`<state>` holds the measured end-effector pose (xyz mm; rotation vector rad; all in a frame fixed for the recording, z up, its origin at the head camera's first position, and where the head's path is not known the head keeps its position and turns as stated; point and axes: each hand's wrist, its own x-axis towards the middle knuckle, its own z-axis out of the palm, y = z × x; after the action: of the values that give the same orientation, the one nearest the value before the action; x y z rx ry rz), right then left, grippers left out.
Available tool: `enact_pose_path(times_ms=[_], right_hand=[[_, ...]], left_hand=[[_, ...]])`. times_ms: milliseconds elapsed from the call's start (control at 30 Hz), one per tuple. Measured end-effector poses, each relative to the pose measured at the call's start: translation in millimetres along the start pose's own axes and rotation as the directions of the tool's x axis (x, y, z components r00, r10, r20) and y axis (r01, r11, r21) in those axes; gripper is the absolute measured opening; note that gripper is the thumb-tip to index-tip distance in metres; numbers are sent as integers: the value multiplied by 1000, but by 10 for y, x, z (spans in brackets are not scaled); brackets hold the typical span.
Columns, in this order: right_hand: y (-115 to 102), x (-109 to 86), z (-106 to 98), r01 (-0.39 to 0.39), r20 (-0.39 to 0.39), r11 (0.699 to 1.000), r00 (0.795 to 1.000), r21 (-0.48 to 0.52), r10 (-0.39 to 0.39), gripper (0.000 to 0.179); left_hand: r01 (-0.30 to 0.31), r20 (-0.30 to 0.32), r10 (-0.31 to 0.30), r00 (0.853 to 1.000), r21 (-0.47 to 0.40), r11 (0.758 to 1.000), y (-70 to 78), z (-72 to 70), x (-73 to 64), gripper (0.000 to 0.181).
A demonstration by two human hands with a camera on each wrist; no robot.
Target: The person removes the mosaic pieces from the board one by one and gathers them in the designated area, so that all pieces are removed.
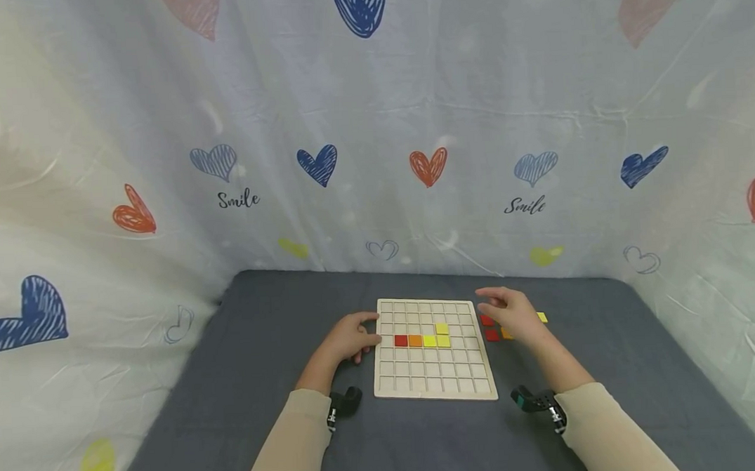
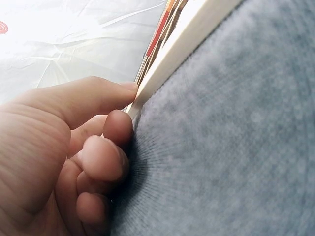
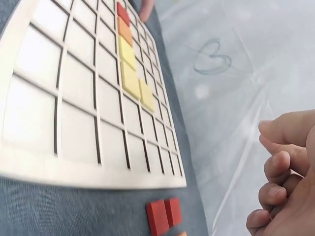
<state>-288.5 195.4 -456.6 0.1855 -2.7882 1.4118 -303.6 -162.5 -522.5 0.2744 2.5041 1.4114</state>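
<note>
A pale wooden grid board lies on the dark cloth. In its cells a red tile, an orange tile and two yellow tiles form a row; a third yellow tile sits above the row's right end. My left hand rests against the board's left edge, its thumb touching the rim and the lower fingers bent beside it. Beyond the right edge, my right hand hovers over loose tiles, thumb and forefinger extended, the other fingers curled, nothing visible between them.
Red tiles, an orange tile and a yellow tile lie right of the board, partly hidden by the right hand. Dark cloth covers the table. A curtain printed with hearts hangs behind and at both sides.
</note>
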Motion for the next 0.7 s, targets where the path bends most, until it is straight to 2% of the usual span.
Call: enact_pose_path(times_ms=[300,467,700], right_hand=[[-26,55,237,46,63,999,997,-4,-46,40],[-8,64,393,104,135,992,986,-73,-93,38],[22,67,600,63,179,989,983,-132,-38,36]], left_hand=[[-2,4,2,1000,-16,1000,-11,20,-13,60],[-7,2,7,1000,-20,1000,-10,14,-14,60],[-14,3,14,1000,-20,1000,-17,2,-12,60]])
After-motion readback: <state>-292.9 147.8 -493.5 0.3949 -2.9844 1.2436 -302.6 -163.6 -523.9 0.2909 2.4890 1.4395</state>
